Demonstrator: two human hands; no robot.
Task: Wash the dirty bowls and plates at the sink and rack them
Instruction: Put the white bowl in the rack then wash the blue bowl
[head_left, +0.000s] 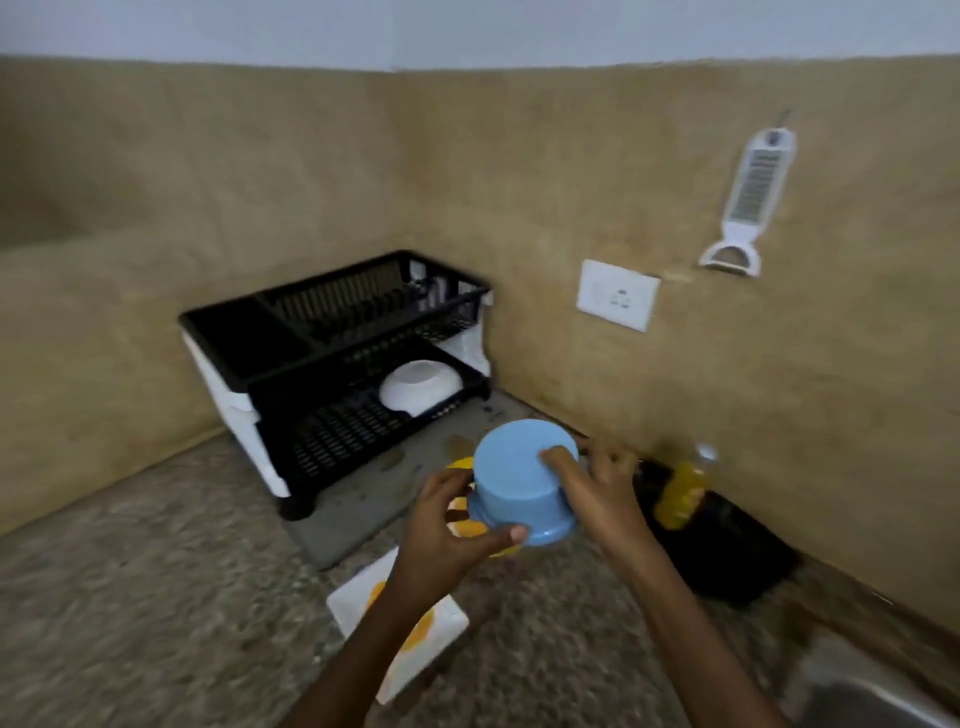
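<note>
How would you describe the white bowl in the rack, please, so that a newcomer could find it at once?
Start at the black two-tier dish rack in the corner of the counter. On its lower tier, toward the right end, a white bowl lies upside down. It is the only dish visible there, and white, unlike the blue bowl held nearer the camera.

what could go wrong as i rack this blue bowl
The blue bowl, held upside down in the left hand and right hand, may slip if wet. Sliding it into the lower tier of the rack could knock the white bowl already there. The right forearm passes near the yellow bottle and might tip it.
</note>
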